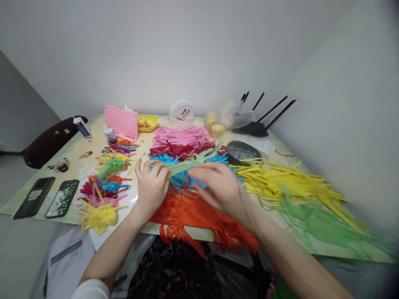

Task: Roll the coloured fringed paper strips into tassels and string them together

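Observation:
Pale green fringed tissue paper stretches from my left hand to the upper right, above the blue fringe. My left hand pinches its near end between thumb and fingers. My right hand is beside the strip, fingers curved and smeared by motion, so I cannot tell whether it grips the paper. Beneath both hands lies blue fringed paper. Nearer me, orange fringed paper hangs partly over the table edge. Dark red and pink fringed paper lie behind the blue.
Yellow and green fringed strips spread at right. Multicoloured tassels line the left. Two phones, a pink tablet case, a yellow bowl and a white round-topped holder also occupy the table.

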